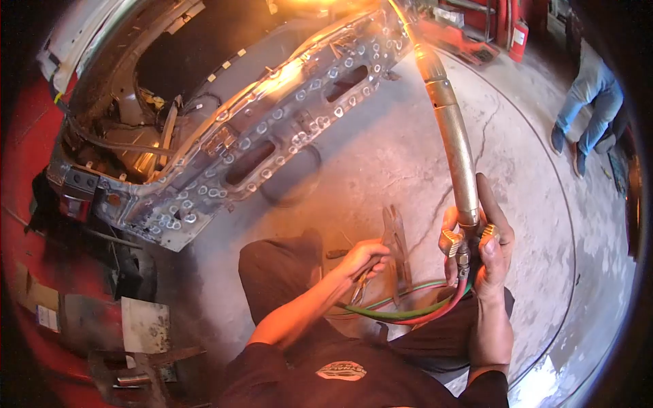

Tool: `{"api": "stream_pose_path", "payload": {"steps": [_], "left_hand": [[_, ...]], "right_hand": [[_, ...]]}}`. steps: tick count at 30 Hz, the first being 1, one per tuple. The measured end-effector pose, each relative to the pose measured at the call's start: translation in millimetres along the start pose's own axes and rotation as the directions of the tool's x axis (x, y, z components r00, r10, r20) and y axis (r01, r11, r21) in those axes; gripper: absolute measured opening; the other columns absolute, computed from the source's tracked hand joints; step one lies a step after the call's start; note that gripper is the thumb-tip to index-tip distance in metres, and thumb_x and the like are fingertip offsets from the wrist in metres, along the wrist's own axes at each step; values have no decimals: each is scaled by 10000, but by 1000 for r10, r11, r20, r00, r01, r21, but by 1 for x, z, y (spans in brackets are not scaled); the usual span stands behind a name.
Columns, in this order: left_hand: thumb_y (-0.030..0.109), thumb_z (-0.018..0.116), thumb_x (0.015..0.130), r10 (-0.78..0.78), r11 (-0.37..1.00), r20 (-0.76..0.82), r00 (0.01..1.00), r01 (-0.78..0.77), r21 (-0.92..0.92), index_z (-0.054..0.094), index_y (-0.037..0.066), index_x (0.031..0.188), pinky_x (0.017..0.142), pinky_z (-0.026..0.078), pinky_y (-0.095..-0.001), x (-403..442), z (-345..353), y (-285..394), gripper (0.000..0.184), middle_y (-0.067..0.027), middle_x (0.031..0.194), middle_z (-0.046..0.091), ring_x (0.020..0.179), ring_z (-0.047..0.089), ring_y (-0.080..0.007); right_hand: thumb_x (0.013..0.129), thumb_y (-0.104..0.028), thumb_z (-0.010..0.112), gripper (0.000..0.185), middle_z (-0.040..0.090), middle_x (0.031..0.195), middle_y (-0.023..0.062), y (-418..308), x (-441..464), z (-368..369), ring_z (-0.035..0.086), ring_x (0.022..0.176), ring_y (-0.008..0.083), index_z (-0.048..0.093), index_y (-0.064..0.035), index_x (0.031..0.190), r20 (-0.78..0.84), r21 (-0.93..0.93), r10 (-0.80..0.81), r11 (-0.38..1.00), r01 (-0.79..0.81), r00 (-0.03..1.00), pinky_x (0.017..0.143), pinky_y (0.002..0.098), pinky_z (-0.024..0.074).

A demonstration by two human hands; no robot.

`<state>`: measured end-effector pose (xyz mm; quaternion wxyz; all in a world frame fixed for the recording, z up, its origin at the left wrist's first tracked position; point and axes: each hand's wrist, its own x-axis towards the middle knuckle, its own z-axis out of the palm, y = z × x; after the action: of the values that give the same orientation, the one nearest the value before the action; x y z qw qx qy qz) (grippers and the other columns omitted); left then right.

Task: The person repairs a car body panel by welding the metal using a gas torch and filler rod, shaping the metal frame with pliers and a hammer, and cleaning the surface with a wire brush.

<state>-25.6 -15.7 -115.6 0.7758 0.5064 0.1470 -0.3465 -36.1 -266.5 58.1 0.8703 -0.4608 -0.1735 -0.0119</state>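
Note:
My right hand (pixel 493 251) is wrapped round the valve end of a long brass torch (pixel 454 136), with its fingers at the two knobs. The torch points up and away, and an orange glow surrounds its far end. A green hose (pixel 394 315) and a red hose (pixel 435 314) run from its base across my lap. My left hand (pixel 367 260) is closed on a small metal tool (pixel 360 289), mostly hidden by the fingers. Beyond lies a metal car body panel (pixel 279 136) with many round weld marks and two long slots.
Long-handled pliers (pixel 396 248) stand near my left hand. A person in jeans (pixel 590 95) is at the upper right, near a red extinguisher (pixel 518 41). Metal scraps (pixel 145 326) lie at the lower left. A dark cable (pixel 571 224) curves over the floor.

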Motion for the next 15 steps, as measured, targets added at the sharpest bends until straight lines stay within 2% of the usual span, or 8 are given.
{"api": "stream_pose_path", "payload": {"steps": [1, 2, 4, 6, 9, 12, 15], "left_hand": [[232, 580, 945, 26, 1000, 12, 1000, -26, 2, 538, 74, 1010, 365, 353, -241, -13, 7, 17, 176, -25, 695, 532, 481, 475, -108], [266, 572, 954, 55, 998, 26, 998, -56, 4, 562, 89, 849, 357, 350, -240, -25, 12, 36, 206, -25, 661, 530, 444, 467, -108], [296, 547, 962, 187, 980, 205, 961, -168, -103, 586, 75, 993, 409, 408, -275, -47, 9, 75, 227, -41, 742, 568, 567, 544, -139], [282, 553, 957, 440, 870, 267, 857, -333, -364, 522, 50, 1273, 536, 513, -303, -69, 31, 109, 394, -94, 932, 594, 768, 609, -184], [195, 578, 937, 641, 754, 156, 751, -580, -309, 339, 53, 1485, 714, 606, -386, -59, 25, 117, 614, -152, 1153, 566, 1020, 637, -273], [78, 583, 903, 544, 838, 127, 830, -528, -138, 312, 67, 1510, 851, 618, -485, -3, 25, 89, 665, -178, 1340, 514, 1204, 595, -359], [-35, 522, 853, 435, 880, -18, 900, -430, -202, 315, 73, 1506, 944, 582, -554, 54, 19, 62, 694, -190, 1441, 478, 1317, 519, -409]], "right_hand": [[881, -460, 732, 931, 645, 975, 221, -1, -2, -1, 680, 675, 226, 299, 25, 1548, -1, 4, 2, 1000, -2, 1000, 431, 265, 544], [882, -458, 730, 930, 645, 972, 223, -3, -4, -4, 673, 652, 220, 299, 28, 1547, -7, 0, -8, 1000, 8, 1000, 427, 264, 540], [884, -455, 727, 927, 646, 966, 228, -8, -6, -10, 660, 606, 209, 297, 32, 1546, -15, -8, -19, 1000, 19, 1000, 420, 261, 533], [885, -462, 716, 943, 643, 957, 241, -13, -5, -10, 631, 536, 201, 279, 47, 1547, -39, -9, -44, 999, 43, 998, 408, 259, 521], [883, -465, 712, 955, 648, 941, 227, -17, -4, -8, 625, 526, 183, 266, 54, 1549, -62, 0, -61, 998, 62, 996, 409, 254, 508], [889, -454, 701, 941, 654, 928, 210, -16, -5, -6, 618, 514, 168, 268, 61, 1547, -74, 10, -58, 998, 59, 996, 427, 254, 504], [918, -396, 671, 878, 662, 930, 194, -12, -3, -6, 612, 500, 158, 270, 74, 1541, -42, 41, -63, 997, 64, 997, 455, 257, 503]]}}
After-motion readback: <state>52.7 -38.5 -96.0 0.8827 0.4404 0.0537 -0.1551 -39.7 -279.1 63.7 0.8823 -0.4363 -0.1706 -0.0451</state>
